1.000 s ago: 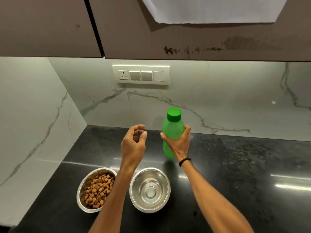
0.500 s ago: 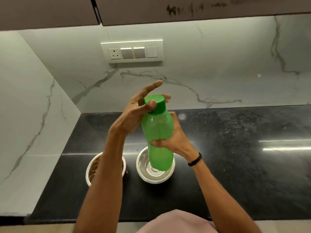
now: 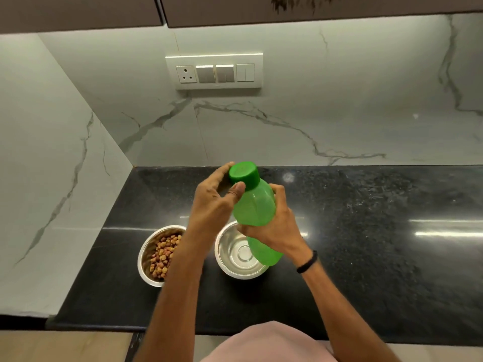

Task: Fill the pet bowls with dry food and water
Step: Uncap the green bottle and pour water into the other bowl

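My right hand [image 3: 271,226] grips the middle of a green plastic bottle [image 3: 256,212], held tilted in the air over the empty steel bowl [image 3: 235,257]. Its green cap [image 3: 243,175] is on, and my left hand [image 3: 214,202] curls its thumb and fingers round that cap. To the left stands a second steel bowl [image 3: 146,254] holding brown dry food [image 3: 163,254]; my left forearm covers its right side.
Both bowls stand on a black stone counter [image 3: 366,244] in a corner of white marble walls. A switch and socket panel [image 3: 214,71] is on the back wall. Dark cabinets [image 3: 78,11] hang overhead. The counter's front edge runs near my body.
The bottle has been lifted from the counter and brought over the empty bowl. My left hand went from free in the air to gripping the cap.
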